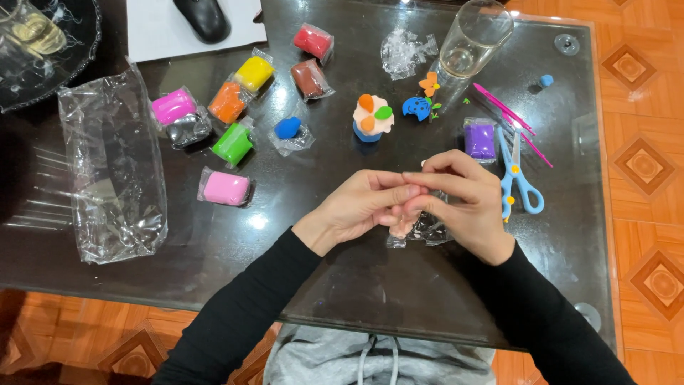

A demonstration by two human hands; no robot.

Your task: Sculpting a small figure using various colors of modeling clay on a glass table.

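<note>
A dark glass counter (356,285) stands over an orange tiled floor (641,178). Above its middle the left hand (356,207) and right hand (463,203) meet, fingers of both pinched on a small pink clay lump (407,212) held between them, over a clear wrapper (427,232). Wrapped clay blocks lie to the left, a pink block (226,188) nearest. Blue scissors (519,178) lie just right of the right hand, a purple block (479,140) beyond it
</note>
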